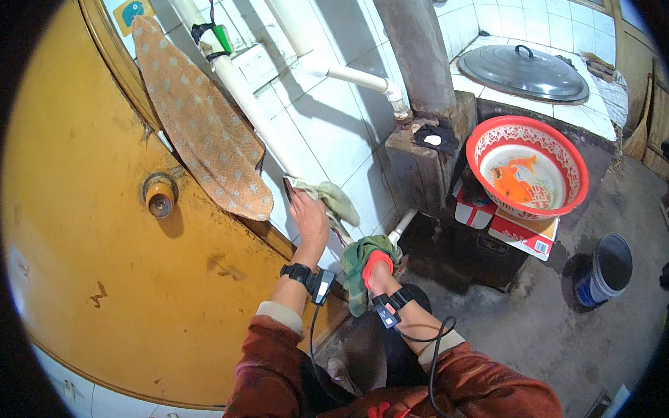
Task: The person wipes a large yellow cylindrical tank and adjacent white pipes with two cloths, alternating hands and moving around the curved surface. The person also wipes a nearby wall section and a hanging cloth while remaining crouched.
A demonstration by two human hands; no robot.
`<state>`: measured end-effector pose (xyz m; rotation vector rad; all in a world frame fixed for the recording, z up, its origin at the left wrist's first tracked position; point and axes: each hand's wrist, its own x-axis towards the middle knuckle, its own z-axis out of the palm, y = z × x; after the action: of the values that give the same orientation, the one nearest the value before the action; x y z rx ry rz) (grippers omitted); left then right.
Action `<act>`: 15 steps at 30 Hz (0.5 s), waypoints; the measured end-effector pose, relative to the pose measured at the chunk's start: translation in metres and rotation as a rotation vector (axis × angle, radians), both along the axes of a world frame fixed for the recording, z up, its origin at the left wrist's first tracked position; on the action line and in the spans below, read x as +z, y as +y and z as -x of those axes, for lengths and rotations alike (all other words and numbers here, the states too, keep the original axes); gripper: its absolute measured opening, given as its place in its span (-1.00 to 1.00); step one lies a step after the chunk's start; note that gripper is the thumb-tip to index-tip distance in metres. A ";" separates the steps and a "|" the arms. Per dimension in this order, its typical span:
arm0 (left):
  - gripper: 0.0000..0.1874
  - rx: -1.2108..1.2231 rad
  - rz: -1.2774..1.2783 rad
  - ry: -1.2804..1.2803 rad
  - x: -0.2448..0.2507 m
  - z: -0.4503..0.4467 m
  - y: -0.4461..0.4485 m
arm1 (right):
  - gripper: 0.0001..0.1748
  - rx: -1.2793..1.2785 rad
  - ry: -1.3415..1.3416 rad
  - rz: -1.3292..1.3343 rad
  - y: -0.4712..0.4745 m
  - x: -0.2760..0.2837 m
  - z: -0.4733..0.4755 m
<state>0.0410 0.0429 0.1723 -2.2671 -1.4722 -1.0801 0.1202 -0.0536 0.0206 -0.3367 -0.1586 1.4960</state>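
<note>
Near the centre, my left hand (309,216) is raised to the upper end of a pale cloth (337,202) that hangs beside the white pipe, its fingertips on a dark edge there. What exactly those fingers pinch is unclear. Lower right of it, a green checked cloth (359,265) lies around my right hand (378,266), with something red at the wrist. The cloth hides the right fingers. An orange dotted towel (199,132) hangs to the left, along the door's edge.
A yellow door (91,200) with a round knob (161,198) fills the left side. White pipes (249,106) run down the tiled wall. To the right, a red-rimmed basin (528,124) rests on cartons (521,232); a bucket (606,274) stands on the floor. A metal lid (524,74) covers the tiled stove.
</note>
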 end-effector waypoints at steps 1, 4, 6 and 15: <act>-0.25 -0.023 0.044 -0.032 0.000 0.004 -0.008 | -0.59 -0.020 0.004 -0.038 0.000 -0.001 0.000; -0.49 -0.080 0.057 -0.164 0.029 0.012 -0.027 | -0.62 -0.060 -0.046 0.035 -0.003 0.001 -0.003; -0.57 -0.082 -0.055 -0.290 0.078 0.006 -0.017 | -0.61 -0.032 -0.128 0.030 -0.005 0.005 -0.005; -0.31 0.126 -0.362 -0.315 0.185 -0.036 0.029 | -0.60 0.045 -0.169 -0.013 -0.008 0.009 -0.006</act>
<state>0.0770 0.0721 0.3574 -1.7956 -1.3656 -1.5712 0.1260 -0.0616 0.0298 -0.4518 -0.3119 1.5097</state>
